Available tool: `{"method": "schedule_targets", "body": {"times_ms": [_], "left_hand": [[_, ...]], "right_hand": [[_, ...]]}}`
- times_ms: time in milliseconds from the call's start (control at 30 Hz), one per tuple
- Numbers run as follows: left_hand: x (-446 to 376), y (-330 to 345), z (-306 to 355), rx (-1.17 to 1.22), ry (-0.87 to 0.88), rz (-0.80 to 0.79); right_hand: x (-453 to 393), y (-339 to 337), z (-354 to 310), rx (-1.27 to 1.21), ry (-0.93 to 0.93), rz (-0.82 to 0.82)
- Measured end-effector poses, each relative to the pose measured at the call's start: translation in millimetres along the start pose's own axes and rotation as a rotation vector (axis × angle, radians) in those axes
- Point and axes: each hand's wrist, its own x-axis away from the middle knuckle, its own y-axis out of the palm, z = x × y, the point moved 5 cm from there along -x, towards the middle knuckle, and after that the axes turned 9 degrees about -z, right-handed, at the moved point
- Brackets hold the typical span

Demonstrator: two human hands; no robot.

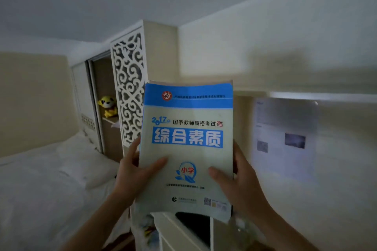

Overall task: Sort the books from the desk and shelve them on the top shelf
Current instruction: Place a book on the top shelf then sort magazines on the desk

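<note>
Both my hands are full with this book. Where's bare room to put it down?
Both hands, left hand and right hand, grip the book. The white bed on the left shows bare surface, bordered by the beige wall and fretwork cabinet. Below the book it looks crowded and dim.

Yellow plush toy [107, 106] beside fretwork panel [128, 87], bed [40, 179] below.

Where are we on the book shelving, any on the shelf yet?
Done: nothing shows as shelved; no top shelf with books on it is in view. In hand: one book with a blue and pale cover is held upright by both hands, left hand on its left edge and right hand on its right edge, thumbs across the cover. Left: this book is not yet shelved; the desk is out of view, so the remaining count is unknown.
</note>
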Motion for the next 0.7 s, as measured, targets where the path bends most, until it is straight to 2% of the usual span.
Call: {"method": "schedule_targets", "body": {"times_ms": [300, 467, 700], "left_hand": [[-180.5, -13.7, 64.6, 0.082, 0.197, -0.040], [-258.3, -9.0, 86.6, 0.122, 0.280, -0.053], [-333.8, -14.6, 112.0, 0.149, 0.292, -0.104]], "right_hand": [[-181.7, -27.3, -51.5, 0.191, -0.213, 0.104], [-260.9, -45.8, -66.6, 0.256, -0.236, 0.122], [-345.1, -61.5, -79.8, 0.233, -0.218, 0.119]]}}
